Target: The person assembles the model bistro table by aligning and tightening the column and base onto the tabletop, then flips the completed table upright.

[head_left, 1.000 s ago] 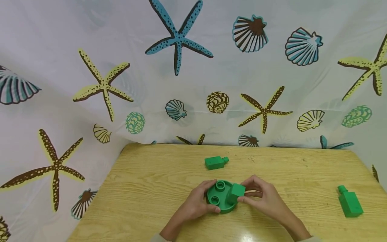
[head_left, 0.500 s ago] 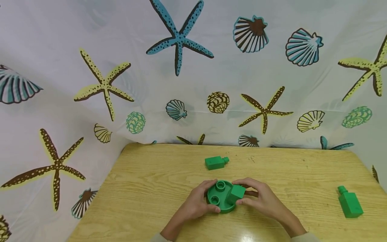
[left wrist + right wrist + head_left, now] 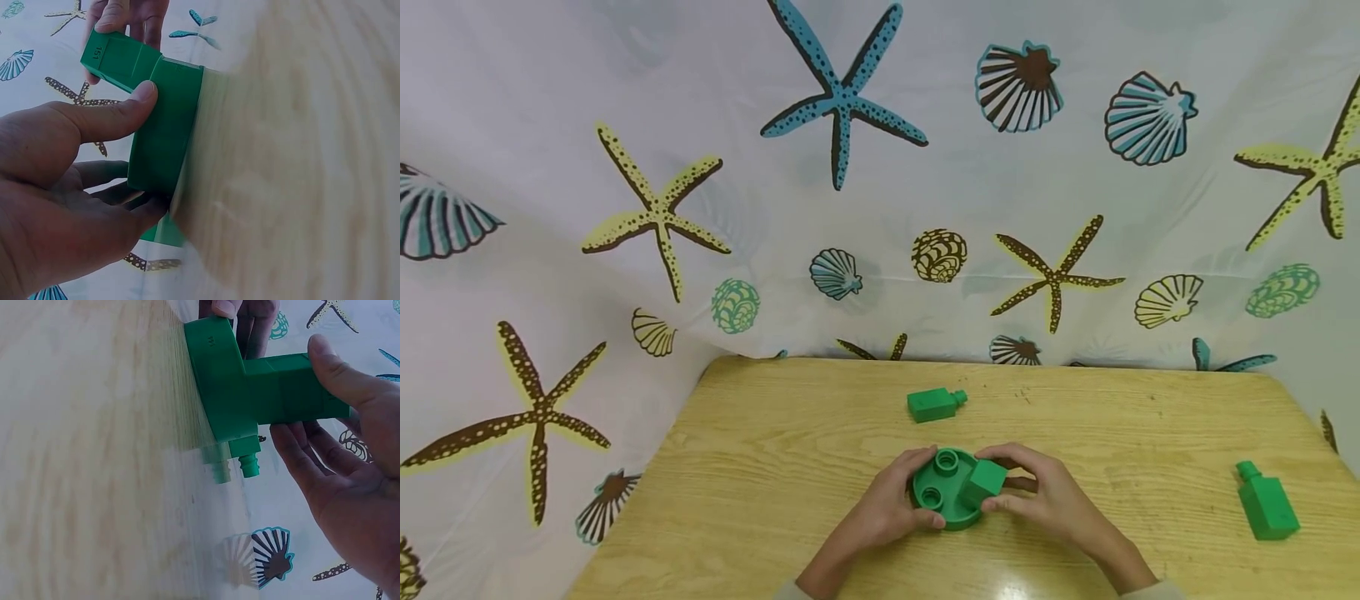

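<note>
A pale cloth (image 3: 880, 200) printed with starfish and shells fills the background, running out of frame at the top and both sides. Below it the wood-grain table (image 3: 820, 417) is cut off along the bottom edge; both wrist views blur its surface.

The left hand (image 3: 887, 504) spans the base, thumb on the near side and fingers bent round the far side, where some are lost to sight in the head view. The right hand (image 3: 1048, 492) pinches a block, thumb on one face and fingers against the opposite one, the gap just the block's thickness. Only slivers of the sleeves (image 3: 1153, 592) show.

The round green base (image 3: 961, 524) lies flat on the table between the hands. The pinched block (image 3: 985, 482) stands at its right side; its lower end is hidden behind the rim, so how deeply it sits cannot be told. Its end reads "151" in the left wrist view; the mark on the base is too small to read.

The right block (image 3: 1268, 504) and the far block (image 3: 932, 405) lie on the table, well apart. Two sockets (image 3: 946, 461) show inside the base.
</note>
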A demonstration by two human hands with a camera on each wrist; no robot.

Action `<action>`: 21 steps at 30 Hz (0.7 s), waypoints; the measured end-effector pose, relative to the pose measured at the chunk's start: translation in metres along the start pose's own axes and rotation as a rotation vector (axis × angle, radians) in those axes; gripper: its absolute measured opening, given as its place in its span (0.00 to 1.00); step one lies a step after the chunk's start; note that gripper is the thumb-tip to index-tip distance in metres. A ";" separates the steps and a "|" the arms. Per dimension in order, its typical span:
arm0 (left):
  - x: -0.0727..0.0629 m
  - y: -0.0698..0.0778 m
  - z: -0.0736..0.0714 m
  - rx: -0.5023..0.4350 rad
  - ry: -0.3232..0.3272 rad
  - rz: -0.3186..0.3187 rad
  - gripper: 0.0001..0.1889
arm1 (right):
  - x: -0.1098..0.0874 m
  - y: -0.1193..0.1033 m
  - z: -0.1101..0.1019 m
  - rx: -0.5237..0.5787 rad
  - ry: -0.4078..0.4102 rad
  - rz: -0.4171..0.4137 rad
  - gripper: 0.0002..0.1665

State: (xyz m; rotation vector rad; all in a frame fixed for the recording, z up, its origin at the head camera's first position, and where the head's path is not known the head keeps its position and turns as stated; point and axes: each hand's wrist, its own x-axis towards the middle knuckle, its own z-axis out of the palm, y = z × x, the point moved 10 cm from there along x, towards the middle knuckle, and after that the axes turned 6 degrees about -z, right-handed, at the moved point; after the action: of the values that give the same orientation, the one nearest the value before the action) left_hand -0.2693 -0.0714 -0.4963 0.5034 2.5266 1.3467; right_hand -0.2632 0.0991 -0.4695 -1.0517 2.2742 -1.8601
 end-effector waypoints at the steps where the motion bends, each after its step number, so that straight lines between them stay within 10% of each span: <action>1: 0.000 0.000 0.000 0.001 -0.002 0.004 0.48 | 0.000 0.000 0.000 0.004 -0.002 0.000 0.34; 11: -0.008 0.024 -0.007 0.076 0.114 0.042 0.39 | 0.004 -0.006 -0.019 -0.020 0.034 0.055 0.27; 21: -0.008 0.067 0.010 0.039 0.270 0.177 0.27 | 0.047 -0.001 -0.047 -0.221 0.108 0.010 0.24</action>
State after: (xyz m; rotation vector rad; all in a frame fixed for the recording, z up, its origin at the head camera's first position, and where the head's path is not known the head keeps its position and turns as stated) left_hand -0.2454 -0.0326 -0.4460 0.6024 2.7853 1.5213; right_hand -0.3191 0.1159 -0.4372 -0.9815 2.5907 -1.7326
